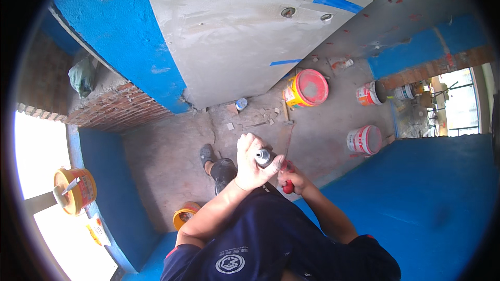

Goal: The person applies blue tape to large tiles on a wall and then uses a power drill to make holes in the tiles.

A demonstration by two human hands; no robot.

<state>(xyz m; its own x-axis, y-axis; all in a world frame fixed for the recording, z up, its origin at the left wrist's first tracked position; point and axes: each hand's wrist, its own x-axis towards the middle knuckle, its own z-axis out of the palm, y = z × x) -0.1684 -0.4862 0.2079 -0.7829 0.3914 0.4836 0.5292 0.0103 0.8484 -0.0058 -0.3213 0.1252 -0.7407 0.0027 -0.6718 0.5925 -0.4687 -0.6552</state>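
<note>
Left hand [248, 166] curled round dark cylinder [264, 157], its end facing up. Right hand [297, 178] closed on red handle [288, 187], just beside; whether joined, cannot tell. Step seems two-handed handling, above floor [172, 151]; next move probably calls for steady grip.

White round emblem [230, 264], lettering [233, 250] on navy shirt [260, 224]; bucket labels [355, 139] illegible.

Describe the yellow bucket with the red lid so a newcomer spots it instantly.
Find the large pale grey panel with blue tape strips. On the floor beside its edge, near the shorter strip, stands the bucket. Its yellow side and red lid set it apart from the whitish buckets to its right.
</note>
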